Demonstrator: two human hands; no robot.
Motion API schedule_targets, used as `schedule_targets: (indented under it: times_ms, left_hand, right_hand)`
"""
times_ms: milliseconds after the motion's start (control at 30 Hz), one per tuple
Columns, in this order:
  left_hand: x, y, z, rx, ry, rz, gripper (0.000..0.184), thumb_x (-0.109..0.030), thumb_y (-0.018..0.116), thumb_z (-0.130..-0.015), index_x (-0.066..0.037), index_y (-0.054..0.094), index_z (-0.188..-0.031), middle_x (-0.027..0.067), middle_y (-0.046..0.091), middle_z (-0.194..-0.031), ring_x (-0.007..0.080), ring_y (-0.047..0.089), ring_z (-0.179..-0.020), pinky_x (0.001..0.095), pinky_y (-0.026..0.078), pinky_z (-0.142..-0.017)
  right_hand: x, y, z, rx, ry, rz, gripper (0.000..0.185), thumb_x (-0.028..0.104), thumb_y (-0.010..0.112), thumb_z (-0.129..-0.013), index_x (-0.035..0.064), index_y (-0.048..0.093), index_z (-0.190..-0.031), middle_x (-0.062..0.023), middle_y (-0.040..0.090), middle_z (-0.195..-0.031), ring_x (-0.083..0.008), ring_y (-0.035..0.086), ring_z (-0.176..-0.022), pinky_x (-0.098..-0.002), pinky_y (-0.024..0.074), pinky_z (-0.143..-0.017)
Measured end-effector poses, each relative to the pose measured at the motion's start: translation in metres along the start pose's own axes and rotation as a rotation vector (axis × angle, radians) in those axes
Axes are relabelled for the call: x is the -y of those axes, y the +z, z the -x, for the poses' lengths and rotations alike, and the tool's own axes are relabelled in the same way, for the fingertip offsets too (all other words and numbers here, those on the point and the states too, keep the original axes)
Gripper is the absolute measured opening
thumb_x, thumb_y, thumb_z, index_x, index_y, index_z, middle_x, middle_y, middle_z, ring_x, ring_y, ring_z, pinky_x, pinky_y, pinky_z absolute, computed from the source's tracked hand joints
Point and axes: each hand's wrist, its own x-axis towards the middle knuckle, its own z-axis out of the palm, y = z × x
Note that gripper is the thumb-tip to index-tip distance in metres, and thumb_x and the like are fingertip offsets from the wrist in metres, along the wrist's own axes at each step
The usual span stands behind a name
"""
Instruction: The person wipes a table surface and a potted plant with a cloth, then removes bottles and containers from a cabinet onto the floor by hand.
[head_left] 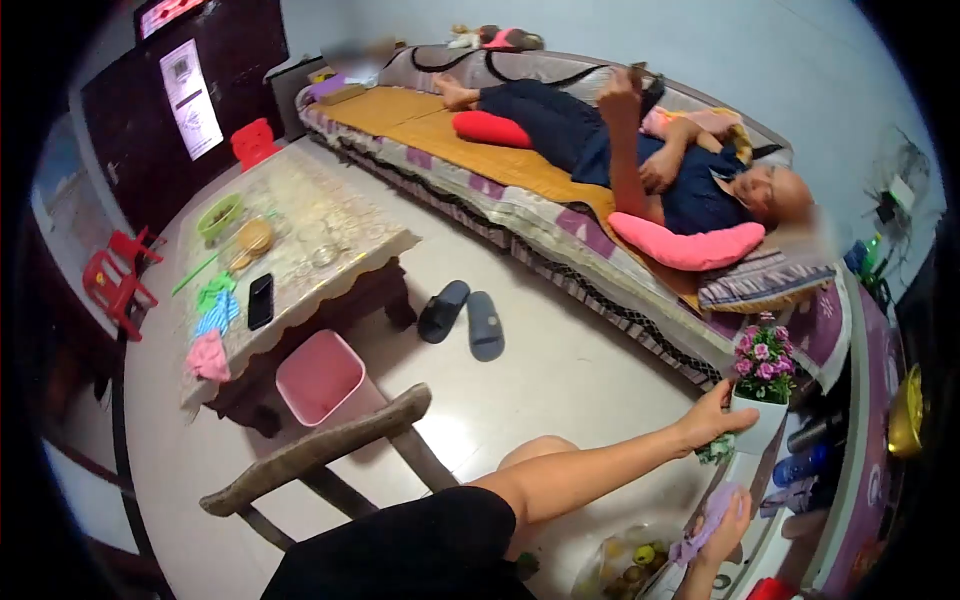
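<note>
Flowerpot (pixel 764 418) is in the left hand (pixel 710 418); door panel (pixel 191 102) bears illegible markings.

The person wears a plain black, short-sleeved fabric top (pixel 390 550), dark across the near edge of the scene. Its loose left sleeve (pixel 485 512) ends in a rounded edge. The left forearm (pixel 590 475) is bare down to the uncovered left hand (pixel 712 418); the nearer right hand (pixel 728 525) is bare too, as is a smooth, rounded part of a leg (pixel 540 447) beyond the forearm.
</note>
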Motion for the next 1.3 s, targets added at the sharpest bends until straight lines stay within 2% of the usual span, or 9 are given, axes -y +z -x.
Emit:
schedule_targets:
  times_ms: [367, 500, 567, 600, 633, 700, 1000, 1133, 1300]
  left_hand:
    - [-0.016, -0.009, 0.009, -0.064, 0.177, -0.036, 0.074, -0.028, 0.073, -0.073, 0.000, 0.034, -0.129, 0.0073, 0.049, -0.119, 0.0153, 0.044, -0.109, 0.0290, 0.036, -0.094]
    - [-0.002, -0.016, 0.006, -0.181, 0.026, -0.506, 0.074, -0.038, 0.073, -0.070, 0.004, 0.041, -0.121, 0.0129, 0.053, -0.107, 0.0185, 0.052, -0.093, 0.0294, 0.045, -0.077]
    - [-0.025, 0.000, 0.023, -0.052, -0.127, -0.042, 0.071, -0.027, 0.069, -0.078, 0.001, 0.030, -0.130, 0.0099, 0.057, -0.105, 0.0149, 0.057, -0.087, 0.0290, 0.049, -0.073]
    - [-0.015, 0.003, 0.021, -0.010, -0.087, 0.019, 0.065, -0.020, 0.067, -0.080, -0.003, 0.031, -0.130, 0.0080, 0.058, -0.100, 0.0138, 0.058, -0.083, 0.0279, 0.050, -0.068]
    - [-0.010, 0.005, 0.021, -0.007, -0.150, 0.027, 0.063, -0.018, 0.065, -0.080, -0.005, 0.031, -0.132, 0.0076, 0.058, -0.100, 0.0150, 0.058, -0.082, 0.0283, 0.050, -0.067]
    - [0.000, 0.016, 0.015, -0.055, -0.227, 0.046, 0.065, -0.013, 0.066, -0.078, -0.003, 0.032, -0.132, 0.0091, 0.053, -0.112, 0.0160, 0.055, -0.095, 0.0296, 0.046, -0.081]
    - [0.062, 0.019, -0.007, 0.055, -0.676, -0.145, 0.080, -0.011, 0.080, -0.053, 0.002, 0.041, -0.121, 0.0096, 0.057, -0.108, 0.0188, 0.056, -0.098, 0.0322, 0.044, -0.087]
    - [0.101, 0.015, -0.022, 0.191, -0.787, -0.126, 0.089, -0.005, 0.081, -0.055, 0.000, 0.030, -0.128, 0.0094, 0.052, -0.114, 0.0197, 0.052, -0.105, 0.0329, 0.042, -0.090]
    - [0.144, 0.014, 0.002, 0.230, -0.904, -0.209, 0.075, -0.005, 0.074, -0.058, -0.003, 0.040, -0.125, 0.0105, 0.055, -0.114, 0.0213, 0.056, -0.102, 0.0381, 0.046, -0.086]
  right_hand:
    - [-0.011, 0.018, 0.021, 0.136, 0.274, -0.005, 0.028, 0.035, 0.048, -0.089, 0.0075, 0.053, -0.093, -0.0041, 0.052, -0.071, -0.0129, 0.050, -0.048, -0.0260, 0.0388, -0.037]
    - [-0.053, -0.002, 0.006, 0.142, 0.208, -0.166, 0.021, 0.026, 0.049, -0.089, 0.0069, 0.054, -0.093, -0.0027, 0.055, -0.081, -0.0127, 0.054, -0.073, -0.0268, 0.0460, -0.062]
    - [-0.044, -0.010, 0.003, 0.386, 0.319, -0.225, 0.017, 0.020, 0.048, -0.088, 0.0060, 0.055, -0.094, -0.0033, 0.056, -0.082, -0.0133, 0.055, -0.076, -0.0273, 0.0465, -0.066]
    - [-0.052, -0.010, 0.000, 0.335, 0.181, -0.092, 0.016, 0.016, 0.048, -0.087, 0.0048, 0.054, -0.097, -0.0046, 0.058, -0.082, -0.0142, 0.057, -0.072, -0.0294, 0.0477, -0.064]
    - [-0.045, -0.018, -0.002, 0.385, 0.472, -0.242, 0.016, 0.015, 0.049, -0.086, 0.0039, 0.054, -0.097, -0.0063, 0.058, -0.080, -0.0167, 0.059, -0.067, -0.0321, 0.0490, -0.061]
    - [-0.062, -0.022, -0.013, 0.251, 0.512, -0.393, 0.020, 0.018, 0.051, -0.088, 0.0022, 0.053, -0.100, -0.0127, 0.060, -0.071, -0.0248, 0.061, -0.055, -0.0340, 0.0521, -0.049]
    - [-0.152, -0.042, -0.066, 0.226, 0.890, -0.853, 0.033, 0.032, 0.044, -0.092, 0.0028, 0.053, -0.103, -0.0132, 0.062, -0.078, -0.0218, 0.061, -0.061, -0.0315, 0.0503, -0.052]
    - [-0.145, -0.064, -0.081, 0.068, 0.965, -0.830, 0.033, 0.032, 0.043, -0.092, 0.0030, 0.053, -0.104, -0.0125, 0.062, -0.079, -0.0210, 0.061, -0.063, -0.0312, 0.0500, -0.054]
    - [-0.137, -0.084, -0.081, -0.095, 1.027, -0.804, 0.033, 0.032, 0.043, -0.092, 0.0033, 0.053, -0.104, -0.0115, 0.062, -0.079, -0.0199, 0.061, -0.064, -0.0308, 0.0496, -0.056]
